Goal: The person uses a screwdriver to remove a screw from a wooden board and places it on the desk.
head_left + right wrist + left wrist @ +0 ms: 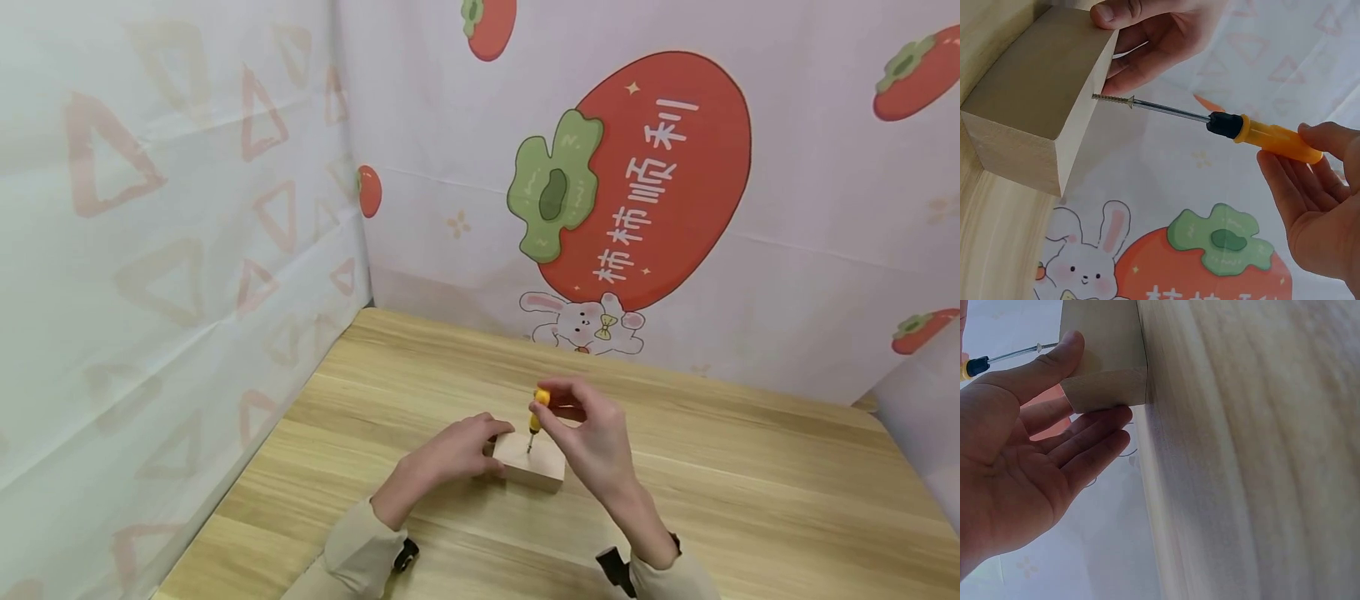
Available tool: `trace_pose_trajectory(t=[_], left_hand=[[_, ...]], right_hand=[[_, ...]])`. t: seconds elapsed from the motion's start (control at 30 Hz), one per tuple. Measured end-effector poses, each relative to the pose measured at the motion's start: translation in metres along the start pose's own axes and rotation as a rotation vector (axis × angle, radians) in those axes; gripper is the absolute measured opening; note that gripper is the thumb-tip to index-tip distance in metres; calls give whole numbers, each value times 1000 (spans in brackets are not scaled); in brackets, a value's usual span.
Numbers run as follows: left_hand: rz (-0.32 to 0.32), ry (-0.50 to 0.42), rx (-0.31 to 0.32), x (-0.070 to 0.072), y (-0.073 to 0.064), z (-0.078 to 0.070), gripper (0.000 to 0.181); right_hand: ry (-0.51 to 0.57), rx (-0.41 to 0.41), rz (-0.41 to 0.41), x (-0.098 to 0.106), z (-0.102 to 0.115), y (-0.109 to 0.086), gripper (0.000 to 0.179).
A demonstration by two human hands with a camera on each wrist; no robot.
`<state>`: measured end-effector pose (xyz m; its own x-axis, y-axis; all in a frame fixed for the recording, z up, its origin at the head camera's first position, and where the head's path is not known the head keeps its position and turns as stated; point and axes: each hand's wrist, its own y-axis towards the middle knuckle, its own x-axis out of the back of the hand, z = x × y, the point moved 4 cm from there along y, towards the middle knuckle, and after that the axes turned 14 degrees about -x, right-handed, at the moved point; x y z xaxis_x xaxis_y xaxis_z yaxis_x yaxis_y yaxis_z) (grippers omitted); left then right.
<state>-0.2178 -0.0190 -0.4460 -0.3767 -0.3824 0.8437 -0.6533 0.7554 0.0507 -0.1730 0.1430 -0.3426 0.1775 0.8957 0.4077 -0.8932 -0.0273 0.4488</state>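
The screw [1114, 100] is standing on the block [1038, 72] — left hand [461, 448] gripping the nine-o'clock end, likely for steadiness, right hand [600, 442] pinching the screwdriver [1275, 140], probably for alignment.

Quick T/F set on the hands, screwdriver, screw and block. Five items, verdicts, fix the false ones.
1. The right hand holds the screwdriver by its handle. True.
2. The screwdriver meets the screw at its head. True.
3. The screw is sunk flush into the wooden block. False: much of its threaded length shows outside the wooden block.
4. The left hand is clear of the wooden block. False: it grips one end.
5. The wooden block rests on the table. True.
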Motion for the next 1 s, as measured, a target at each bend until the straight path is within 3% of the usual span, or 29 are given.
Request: trace_pose_trajectory(t=[0.2, 0.3, 0.63, 1.0], left_hand=[[-11, -7, 5, 0, -1, 0, 54], [-15, -12, 2, 1, -1, 0, 53], [0, 5, 11, 0, 0, -1, 55], [3, -2, 17, -1, 0, 1, 55]], right_hand=[[66, -17, 105, -4, 1, -2, 26], [43, -32, 121, -5, 0, -2, 27], [-128, 23, -35, 5, -1, 0, 30], [-54, 4, -2, 8, 9, -1, 25]])
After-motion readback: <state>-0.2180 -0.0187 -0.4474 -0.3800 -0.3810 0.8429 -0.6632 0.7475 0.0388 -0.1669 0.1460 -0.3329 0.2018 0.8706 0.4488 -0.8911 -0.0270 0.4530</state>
